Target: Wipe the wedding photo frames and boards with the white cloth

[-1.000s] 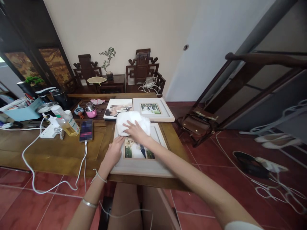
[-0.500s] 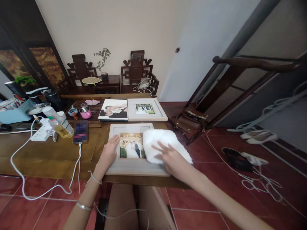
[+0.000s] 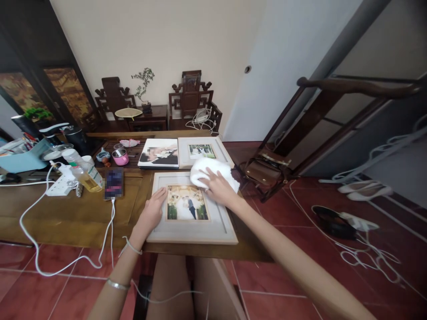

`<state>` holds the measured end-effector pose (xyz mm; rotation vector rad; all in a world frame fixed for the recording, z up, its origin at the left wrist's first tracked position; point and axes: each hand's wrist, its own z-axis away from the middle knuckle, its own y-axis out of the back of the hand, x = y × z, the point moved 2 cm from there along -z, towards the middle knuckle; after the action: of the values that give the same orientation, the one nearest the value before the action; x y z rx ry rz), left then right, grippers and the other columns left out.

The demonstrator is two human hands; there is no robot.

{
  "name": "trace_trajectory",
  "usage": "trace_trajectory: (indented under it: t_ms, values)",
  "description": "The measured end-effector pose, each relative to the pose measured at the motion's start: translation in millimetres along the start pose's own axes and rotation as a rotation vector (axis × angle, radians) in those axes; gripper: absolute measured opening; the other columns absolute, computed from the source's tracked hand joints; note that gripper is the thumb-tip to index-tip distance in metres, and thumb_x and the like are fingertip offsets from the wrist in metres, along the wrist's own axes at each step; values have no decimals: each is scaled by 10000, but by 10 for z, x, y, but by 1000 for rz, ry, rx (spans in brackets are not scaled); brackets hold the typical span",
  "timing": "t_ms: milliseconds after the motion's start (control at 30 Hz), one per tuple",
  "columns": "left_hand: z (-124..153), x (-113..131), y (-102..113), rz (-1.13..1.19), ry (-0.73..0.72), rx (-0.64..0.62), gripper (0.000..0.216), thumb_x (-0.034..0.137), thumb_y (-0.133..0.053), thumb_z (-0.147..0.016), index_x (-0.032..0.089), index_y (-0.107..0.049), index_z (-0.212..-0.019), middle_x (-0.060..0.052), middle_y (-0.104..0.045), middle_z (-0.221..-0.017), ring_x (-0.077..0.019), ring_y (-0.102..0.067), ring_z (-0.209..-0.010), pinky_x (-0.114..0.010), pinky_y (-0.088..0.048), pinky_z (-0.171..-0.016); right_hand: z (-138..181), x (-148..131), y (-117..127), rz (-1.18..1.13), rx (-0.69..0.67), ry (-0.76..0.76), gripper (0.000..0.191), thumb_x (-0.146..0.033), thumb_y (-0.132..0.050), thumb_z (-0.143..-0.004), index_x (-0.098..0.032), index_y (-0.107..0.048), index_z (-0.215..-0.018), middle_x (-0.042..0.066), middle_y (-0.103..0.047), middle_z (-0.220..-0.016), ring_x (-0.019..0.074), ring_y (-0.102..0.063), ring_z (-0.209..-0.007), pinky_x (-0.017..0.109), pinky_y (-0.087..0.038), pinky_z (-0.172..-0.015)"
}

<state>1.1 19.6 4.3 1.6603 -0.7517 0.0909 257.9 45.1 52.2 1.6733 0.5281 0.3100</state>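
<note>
A light wooden picture frame (image 3: pixel 196 232) with a small wedding photo (image 3: pixel 187 202) in its middle lies flat at the table's front edge. My left hand (image 3: pixel 155 209) holds the frame by its left side, fingers close together on the border. At the frame's upper right, my right hand (image 3: pixel 217 186) presses and grips a fluffy white cloth (image 3: pixel 213 168). The cloth covers that corner and overlaps the lower edge of a second picture frame (image 3: pixel 183 153) behind it. To the left of that second frame lies a photo album (image 3: pixel 158 153) with a black-and-white cover.
Left on the wooden table (image 3: pixel 76 218) are a phone (image 3: pixel 113 184) on a white cable, a bottle (image 3: pixel 87 178), a power strip (image 3: pixel 60 184), a pink cup (image 3: pixel 120 156) and a blue organizer (image 3: pixel 28 155). A wooden chair (image 3: pixel 283 146) holding a brown bag (image 3: pixel 265 171) stands right.
My right hand has slid the white cloth up and leftward, from the frame's right side to its upper right corner, uncovering the photo's right edge. My left hand stays on the frame.
</note>
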Motion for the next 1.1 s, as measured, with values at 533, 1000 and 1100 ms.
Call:
trace_trajectory:
  t_ms: [533, 1000, 1100]
  values:
    - [36, -18, -27, 37, -66, 113, 750, -98, -331, -648, 182, -456, -1333, -88, -462, -1396, -190, -391, -1319, -462, -340, -1096, 1107, -877, 240, -239, -239, 351, 547, -6, -463, -620, -198, -626, -1106, 64, -381, -1447, 279, -240, -1369, 559, -160, -1111]
    - [7, -6, -9, 44, -69, 87, 660, -81, -329, -695, 152, -509, -1286, -111, -495, -1364, -187, -407, -1310, -447, -346, -1094, -269, -362, -88, 66, -43, 164, 456, -31, -481, -754, -117, -574, -1192, 151, -362, -1446, 389, -188, -1359, 653, -187, -1034]
    - [20, -16, -34, 53, -48, 97, 659, -79, -329, -696, 146, -504, -1290, -114, -483, -1374, -190, -405, -1311, -447, -336, -1099, 70, -553, -42, -14, -127, 241, 507, 7, -446, -725, -126, -575, -1196, 136, -380, -1439, 373, -198, -1362, 640, -187, -1048]
